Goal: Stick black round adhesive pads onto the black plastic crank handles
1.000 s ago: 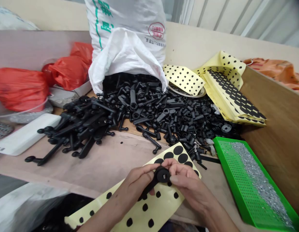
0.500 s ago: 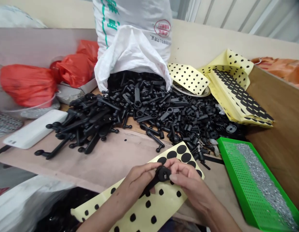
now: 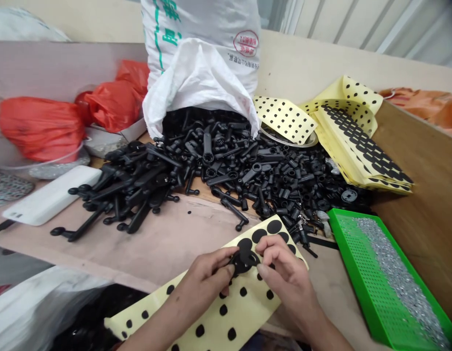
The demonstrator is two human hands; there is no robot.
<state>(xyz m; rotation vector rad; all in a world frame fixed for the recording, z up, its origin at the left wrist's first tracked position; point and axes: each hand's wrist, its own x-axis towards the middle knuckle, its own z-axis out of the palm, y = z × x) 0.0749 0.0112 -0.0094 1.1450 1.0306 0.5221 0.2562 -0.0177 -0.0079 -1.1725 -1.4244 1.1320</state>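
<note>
Left hand [image 3: 207, 282]: thumb and fingers [image 3: 228, 254] pinch the arm of a black lever [image 3: 243, 261]. Right hand [image 3: 287, 280]: thumb and forefinger pressed together on the lever's round head. The lever is held just above a yellow sheet [image 3: 229, 312], near its far end, where large black pads [image 3: 274, 226] sit. Cannot tell whether a pad is on the head yet.

Risks, as judged:
- The grip is at the fingertips only. A slip would drop the lever onto the sheet or off the counter [image 3: 156, 248] edge, which is close.
- The sheet overhangs that edge and is not weighted, so a drag of the wrist could pull it off.
- A sticky pad could fold or land off-centre, since the fingers hide the head.

Around: a loose pile [image 3: 247, 165] of black parts crowds the sheet's far end, spilling from a white sack [image 3: 200, 78]. A green tray [image 3: 353, 263] of small screws [image 3: 397, 282] lies just right of the right forearm, where an elbow could knock it. Finished-looking levers [image 3: 119, 195] lie left, well apart.
</note>
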